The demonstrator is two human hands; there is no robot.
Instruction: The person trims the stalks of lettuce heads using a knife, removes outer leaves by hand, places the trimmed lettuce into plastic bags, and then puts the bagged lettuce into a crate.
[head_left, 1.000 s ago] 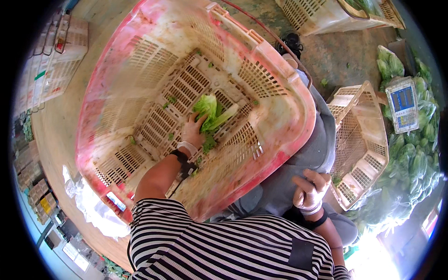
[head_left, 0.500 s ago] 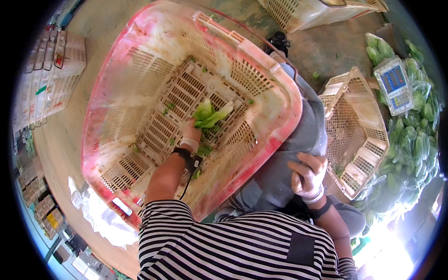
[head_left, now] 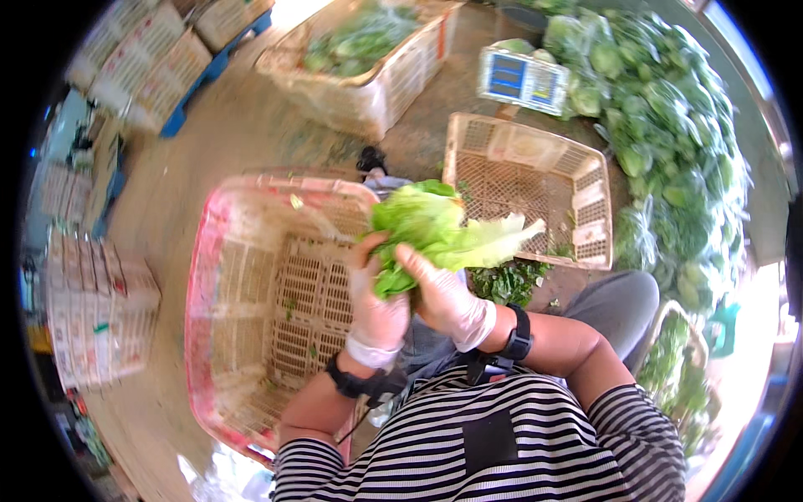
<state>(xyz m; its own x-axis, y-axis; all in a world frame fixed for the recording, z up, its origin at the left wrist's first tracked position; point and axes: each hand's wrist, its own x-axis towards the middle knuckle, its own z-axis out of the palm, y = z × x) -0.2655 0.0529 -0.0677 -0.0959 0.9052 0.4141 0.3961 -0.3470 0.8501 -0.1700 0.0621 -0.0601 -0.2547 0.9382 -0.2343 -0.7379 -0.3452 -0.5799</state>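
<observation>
A head of pale green lettuce is held in front of me, its loose leaves fanning out to the right. My left hand, in a thin whitish glove, is closed around its left underside. From the right, my right hand, gloved as well, grips its base with the thumb on top. The large pink-rimmed plastic basket stands to the left of my hands, with a few leaf bits on its slotted floor. Beyond the lettuce sits a shallow beige crate.
A digital scale stands behind the beige crate. Bagged greens are heaped at the right. Leaf scraps lie near my leg. A crate of greens stands far ahead; stacked crates line the left.
The lettuce has come up out of the pink-rimmed basket in my left hand, and my right hand has joined it there. The view has swung to the right.
</observation>
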